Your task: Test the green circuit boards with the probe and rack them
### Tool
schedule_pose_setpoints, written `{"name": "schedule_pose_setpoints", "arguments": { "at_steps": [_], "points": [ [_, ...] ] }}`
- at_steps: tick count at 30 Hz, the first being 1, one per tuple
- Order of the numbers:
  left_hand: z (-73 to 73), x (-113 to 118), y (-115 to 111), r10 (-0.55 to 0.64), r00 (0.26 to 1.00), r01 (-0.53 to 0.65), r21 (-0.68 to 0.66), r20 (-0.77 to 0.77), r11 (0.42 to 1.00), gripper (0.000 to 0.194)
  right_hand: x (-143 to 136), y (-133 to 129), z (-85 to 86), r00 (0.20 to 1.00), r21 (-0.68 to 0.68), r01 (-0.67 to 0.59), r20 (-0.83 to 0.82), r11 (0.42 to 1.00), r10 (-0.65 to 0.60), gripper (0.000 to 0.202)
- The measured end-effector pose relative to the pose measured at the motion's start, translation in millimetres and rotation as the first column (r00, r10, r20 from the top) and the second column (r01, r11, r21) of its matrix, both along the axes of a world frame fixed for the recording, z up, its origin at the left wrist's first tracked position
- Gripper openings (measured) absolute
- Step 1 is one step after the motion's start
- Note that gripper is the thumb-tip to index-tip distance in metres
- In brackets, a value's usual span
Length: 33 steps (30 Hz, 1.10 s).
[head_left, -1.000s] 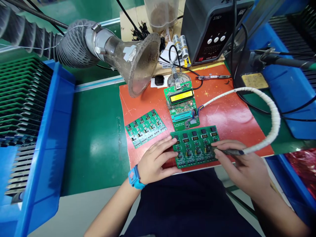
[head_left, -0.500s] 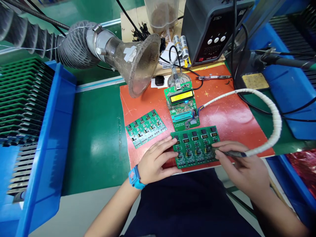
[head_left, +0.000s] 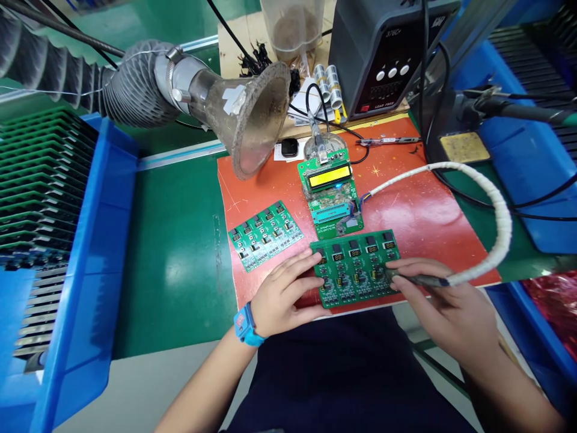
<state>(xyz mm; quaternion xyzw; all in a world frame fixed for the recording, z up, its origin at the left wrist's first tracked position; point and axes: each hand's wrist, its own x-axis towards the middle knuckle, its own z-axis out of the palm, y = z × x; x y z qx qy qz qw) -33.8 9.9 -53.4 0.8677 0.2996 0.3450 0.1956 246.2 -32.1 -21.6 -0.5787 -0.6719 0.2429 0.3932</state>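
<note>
My left hand (head_left: pixel 286 293), with a blue wrist strap (head_left: pixel 247 325), holds the left edge of a green circuit board (head_left: pixel 358 270). Its fingertips rest on the board's face and the thumb lies by the lower left corner. Pinched in my right hand (head_left: pixel 444 300) is a dark pen-like probe (head_left: pixel 424 279), its tip at the board's right part and hidden by the fingers. A white wrapped cable (head_left: pixel 500 210) loops from the probe to a programmer board (head_left: pixel 333 198) with a lit yellow display. A second circuit board (head_left: pixel 265 234) lies to the left.
A fume extractor hood (head_left: pixel 261 120) hangs over the back left. Behind the red mat (head_left: pixel 419 186) stands a grey soldering station (head_left: pixel 383 66). Blue bins (head_left: pixel 97 288) flank the bench, the left one racked with boards (head_left: pixel 45 186). A pen (head_left: pixel 392 141) lies at the back.
The view has shifted very slightly. Both hands, the probe and the boards keep the same places relative to each other.
</note>
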Motion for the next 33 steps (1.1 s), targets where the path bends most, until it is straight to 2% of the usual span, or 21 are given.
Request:
{"name": "schedule_pose_setpoints", "arguments": {
  "at_steps": [21,28,33],
  "points": [
    [0.0,-0.2,-1.4,-0.011,1.0,0.011,-0.017,-0.014,1.0,0.049,-0.6,0.5,-0.3,0.999,-0.01,0.0,-0.033,1.0,-0.001,0.01],
    [1.2,7.4,-6.9,0.005,0.986,-0.004,0.008,-0.165,1.0,0.051,-0.3,2.2,0.8,1.0,0.008,-0.006,-0.002,1.0,0.006,0.008],
    [2.8,8.8,-6.3,-0.007,0.979,0.004,-0.012,-0.204,1.0,0.046,0.6,1.8,-0.3,1.0,-0.008,-0.009,-0.018,1.0,0.009,0.008]
  ]
}}
